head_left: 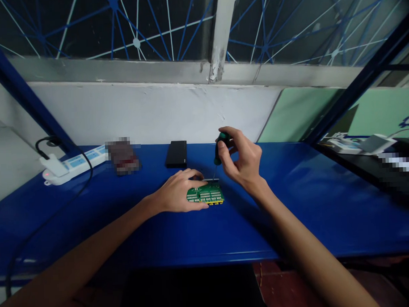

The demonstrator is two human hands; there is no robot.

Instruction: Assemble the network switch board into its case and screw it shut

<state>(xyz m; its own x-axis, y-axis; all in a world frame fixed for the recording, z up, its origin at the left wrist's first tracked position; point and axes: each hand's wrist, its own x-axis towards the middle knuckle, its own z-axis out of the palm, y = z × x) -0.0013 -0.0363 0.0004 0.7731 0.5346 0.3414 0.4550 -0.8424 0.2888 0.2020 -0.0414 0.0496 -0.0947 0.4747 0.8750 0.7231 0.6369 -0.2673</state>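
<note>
Bare left arm (100, 251) and bare right arm (308, 239) come in from the bottom corners, long and smooth. They lead to a blue table (154, 245) with a hard, shiny top. Near its middle lies a small green board (211, 193), flat, with rows of little pale bars and yellow along its near edge. A thin silver bar (212, 179) runs by its far edge. Behind it sits a flat black box (177, 153) with straight sides. Off to the left are a long white power strip (77, 166) and a dark thing (124, 156) too blurry to name. Wide blue table spreads to the right, and some lies between the board and the straight front edge; a pale wall (163, 112) stands at the back. Left hand (180, 191) lies low over the board's left end, gripping it, thumb on the near side, fingers on the far side. Right hand (243, 156) is higher, fingers bent, pinching the fat green handle of a screwdriver (217, 154); its thin stick points down at the board's far part, but I cannot tell if the tip touches
</note>
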